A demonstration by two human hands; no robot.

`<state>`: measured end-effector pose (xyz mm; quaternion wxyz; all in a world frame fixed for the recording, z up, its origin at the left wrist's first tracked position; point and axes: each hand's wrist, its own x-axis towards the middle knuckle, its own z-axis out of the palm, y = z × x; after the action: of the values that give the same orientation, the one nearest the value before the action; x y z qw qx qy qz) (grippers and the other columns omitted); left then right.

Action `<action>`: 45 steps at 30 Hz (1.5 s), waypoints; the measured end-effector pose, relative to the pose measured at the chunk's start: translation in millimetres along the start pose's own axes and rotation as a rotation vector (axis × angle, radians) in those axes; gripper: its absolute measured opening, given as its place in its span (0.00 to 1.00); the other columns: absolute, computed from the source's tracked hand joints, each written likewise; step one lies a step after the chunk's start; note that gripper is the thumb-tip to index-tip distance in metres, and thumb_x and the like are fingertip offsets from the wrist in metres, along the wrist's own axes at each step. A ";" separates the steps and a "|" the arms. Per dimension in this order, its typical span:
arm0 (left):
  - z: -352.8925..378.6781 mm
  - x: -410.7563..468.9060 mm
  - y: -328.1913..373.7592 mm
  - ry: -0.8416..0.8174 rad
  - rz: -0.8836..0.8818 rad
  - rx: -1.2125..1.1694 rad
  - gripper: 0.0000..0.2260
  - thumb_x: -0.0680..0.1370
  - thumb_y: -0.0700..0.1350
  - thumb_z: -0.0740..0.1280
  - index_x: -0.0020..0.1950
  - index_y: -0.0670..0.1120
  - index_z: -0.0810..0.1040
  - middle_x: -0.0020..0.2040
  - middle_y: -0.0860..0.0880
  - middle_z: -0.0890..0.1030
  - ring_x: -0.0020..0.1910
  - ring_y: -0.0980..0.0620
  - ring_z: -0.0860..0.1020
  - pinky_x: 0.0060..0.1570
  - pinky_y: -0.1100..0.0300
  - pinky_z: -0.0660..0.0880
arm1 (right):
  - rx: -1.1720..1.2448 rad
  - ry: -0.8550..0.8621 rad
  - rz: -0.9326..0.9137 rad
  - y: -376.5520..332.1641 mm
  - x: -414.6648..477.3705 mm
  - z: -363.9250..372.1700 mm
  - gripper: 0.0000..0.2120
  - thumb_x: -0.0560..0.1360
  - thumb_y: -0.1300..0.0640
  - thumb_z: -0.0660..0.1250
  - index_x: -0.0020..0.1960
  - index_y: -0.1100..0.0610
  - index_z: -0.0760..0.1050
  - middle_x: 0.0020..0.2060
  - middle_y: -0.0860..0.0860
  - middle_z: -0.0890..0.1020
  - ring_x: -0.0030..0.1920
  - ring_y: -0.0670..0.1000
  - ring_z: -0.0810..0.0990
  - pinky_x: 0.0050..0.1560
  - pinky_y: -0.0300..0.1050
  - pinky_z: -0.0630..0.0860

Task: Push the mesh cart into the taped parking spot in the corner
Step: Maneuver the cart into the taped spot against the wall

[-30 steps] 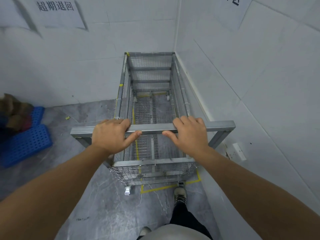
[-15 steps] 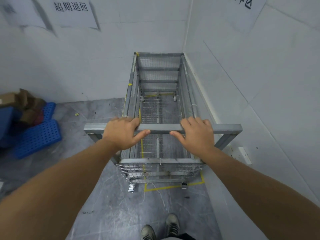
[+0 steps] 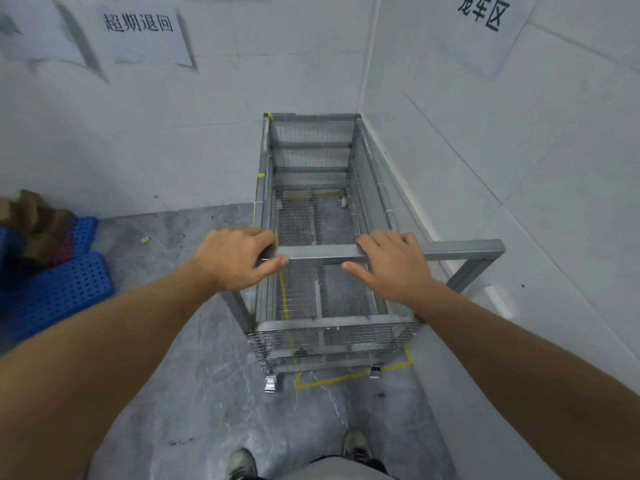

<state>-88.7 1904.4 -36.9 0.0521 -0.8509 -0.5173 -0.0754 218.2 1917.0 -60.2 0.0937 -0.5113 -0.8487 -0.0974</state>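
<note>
White tiled walls met in a corner over a grey marbled floor, and the mesh cart stood lengthwise in that corner, its far end close against the back wall and its right side just beside the right wall. Yellow tape marked the floor; one strip ran across just behind the cart's near end with a corner turning up at its right, and another strip showed through the wire bottom along the left side. The near left caster stood outside that left line, while the near right caster sat on the tape. The cart was bare inside, floor visible through its mesh.

A person stood behind it, shoe tips at the bottom of the view. The left hand was wrapped around the grey handle bar near its left end, thumb curled beneath. The right hand lay over the bar with fingers draped across the top and the thumb held out clear of it, a loose rest and not a full clasp. The bar ran on to the right past that hand, nearly to the wall.

Well to the left, blue perforated plastic pallets lay against the back wall with brown cardboard heaped on them. Paper signs with black characters hung on the walls. A white wall socket sat low on the right wall.
</note>
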 end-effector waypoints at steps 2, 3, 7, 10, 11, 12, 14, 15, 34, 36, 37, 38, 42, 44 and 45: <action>-3.6 -11.3 -20.5 -0.030 0.023 -0.011 0.24 0.76 0.69 0.48 0.47 0.52 0.72 0.42 0.54 0.76 0.38 0.50 0.75 0.34 0.57 0.67 | 0.004 0.033 0.002 -26.6 8.2 2.7 0.29 0.77 0.31 0.46 0.49 0.53 0.73 0.42 0.50 0.78 0.42 0.55 0.76 0.45 0.52 0.67; -4.0 -17.3 -29.6 -0.045 0.035 -0.016 0.24 0.76 0.69 0.48 0.48 0.52 0.71 0.43 0.53 0.76 0.38 0.50 0.74 0.35 0.56 0.69 | 0.006 0.054 0.004 -40.5 11.8 4.8 0.28 0.77 0.31 0.47 0.48 0.53 0.73 0.42 0.50 0.78 0.42 0.55 0.76 0.45 0.51 0.67; 3.5 -37.4 -59.2 -0.096 0.040 -0.084 0.24 0.76 0.67 0.48 0.53 0.51 0.71 0.46 0.51 0.76 0.42 0.47 0.75 0.38 0.53 0.72 | 0.013 0.113 0.018 -88.9 28.1 8.9 0.26 0.78 0.34 0.51 0.50 0.54 0.74 0.41 0.51 0.78 0.41 0.56 0.76 0.44 0.52 0.68; 10.6 -41.0 -63.1 -0.073 0.070 -0.153 0.24 0.76 0.66 0.49 0.55 0.49 0.72 0.47 0.50 0.77 0.43 0.46 0.76 0.38 0.54 0.69 | 0.004 0.150 0.062 -105.8 31.1 12.8 0.24 0.78 0.34 0.53 0.50 0.54 0.74 0.41 0.51 0.79 0.42 0.56 0.76 0.46 0.53 0.68; 11.7 -37.8 -60.2 -0.058 0.088 -0.163 0.24 0.77 0.66 0.50 0.55 0.48 0.72 0.47 0.49 0.77 0.43 0.46 0.76 0.38 0.54 0.70 | 0.001 0.150 0.072 -106.9 31.4 13.3 0.24 0.78 0.34 0.53 0.49 0.54 0.74 0.41 0.51 0.79 0.42 0.56 0.76 0.46 0.53 0.67; 11.9 -33.4 -54.7 -0.047 0.107 -0.173 0.23 0.78 0.65 0.50 0.54 0.48 0.72 0.46 0.49 0.78 0.43 0.46 0.76 0.38 0.53 0.71 | -0.004 0.149 0.074 -106.2 31.5 13.7 0.24 0.78 0.34 0.53 0.49 0.54 0.74 0.41 0.51 0.79 0.42 0.56 0.76 0.46 0.53 0.66; 11.9 -25.1 -42.4 -0.030 0.129 -0.174 0.19 0.80 0.62 0.52 0.53 0.48 0.71 0.45 0.49 0.77 0.41 0.45 0.76 0.37 0.52 0.71 | -0.010 0.144 0.064 -103.9 31.7 14.8 0.25 0.78 0.33 0.51 0.48 0.53 0.73 0.40 0.50 0.78 0.41 0.55 0.76 0.46 0.53 0.65; 13.0 -21.9 -38.1 -0.019 0.131 -0.149 0.19 0.80 0.61 0.52 0.52 0.48 0.71 0.44 0.49 0.77 0.39 0.45 0.76 0.34 0.53 0.69 | -0.010 0.144 0.062 -103.3 31.9 15.0 0.26 0.78 0.32 0.50 0.48 0.53 0.73 0.40 0.50 0.78 0.41 0.55 0.75 0.46 0.52 0.65; 22.9 -22.2 -30.3 0.132 0.027 -0.057 0.23 0.78 0.66 0.51 0.46 0.47 0.72 0.36 0.48 0.79 0.32 0.45 0.76 0.28 0.58 0.67 | -0.010 0.241 0.054 -101.8 30.4 22.2 0.25 0.79 0.33 0.52 0.48 0.53 0.75 0.40 0.50 0.78 0.42 0.55 0.75 0.48 0.54 0.67; 23.3 -22.8 -29.3 0.150 0.029 -0.066 0.23 0.78 0.65 0.52 0.45 0.47 0.73 0.36 0.49 0.79 0.32 0.45 0.77 0.29 0.58 0.66 | -0.023 0.239 0.056 -102.1 30.1 21.7 0.26 0.79 0.33 0.51 0.49 0.53 0.75 0.41 0.50 0.78 0.42 0.56 0.75 0.49 0.54 0.67; 23.2 -22.5 -29.4 0.160 0.033 -0.066 0.22 0.78 0.65 0.53 0.45 0.47 0.73 0.36 0.49 0.79 0.32 0.45 0.77 0.29 0.59 0.65 | -0.032 0.240 0.056 -102.2 30.5 21.5 0.26 0.79 0.33 0.51 0.49 0.54 0.75 0.40 0.50 0.78 0.42 0.56 0.75 0.49 0.54 0.67; 22.7 -21.9 -29.6 0.165 0.036 -0.065 0.22 0.78 0.65 0.53 0.45 0.47 0.73 0.35 0.50 0.79 0.32 0.46 0.77 0.29 0.59 0.64 | -0.035 0.241 0.056 -102.0 30.9 21.3 0.26 0.79 0.33 0.51 0.48 0.54 0.75 0.40 0.50 0.78 0.42 0.55 0.75 0.48 0.54 0.67; 24.8 -21.5 -31.3 0.169 0.064 -0.053 0.22 0.79 0.64 0.53 0.45 0.47 0.73 0.34 0.51 0.78 0.30 0.48 0.76 0.28 0.60 0.62 | -0.050 0.268 0.047 -100.9 31.0 22.9 0.25 0.79 0.33 0.54 0.48 0.54 0.75 0.39 0.50 0.78 0.41 0.55 0.75 0.46 0.53 0.66; 24.4 -21.2 -32.5 0.175 0.090 -0.052 0.20 0.79 0.63 0.54 0.45 0.47 0.73 0.34 0.50 0.78 0.29 0.48 0.76 0.27 0.60 0.62 | -0.053 0.263 0.050 -99.9 30.6 22.5 0.25 0.79 0.33 0.54 0.48 0.53 0.75 0.39 0.50 0.78 0.41 0.55 0.75 0.46 0.53 0.67; 24.3 -20.8 -32.9 0.173 0.106 -0.056 0.19 0.79 0.62 0.55 0.45 0.47 0.73 0.34 0.51 0.78 0.29 0.48 0.75 0.27 0.61 0.62 | -0.051 0.258 0.050 -99.1 30.4 22.6 0.25 0.79 0.33 0.54 0.48 0.53 0.75 0.40 0.50 0.78 0.41 0.55 0.75 0.47 0.53 0.67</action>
<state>-125.5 1905.4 -64.2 0.0768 -0.8684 -0.4629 -0.1601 115.1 1903.3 -81.1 0.1915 -0.5175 -0.8140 -0.1815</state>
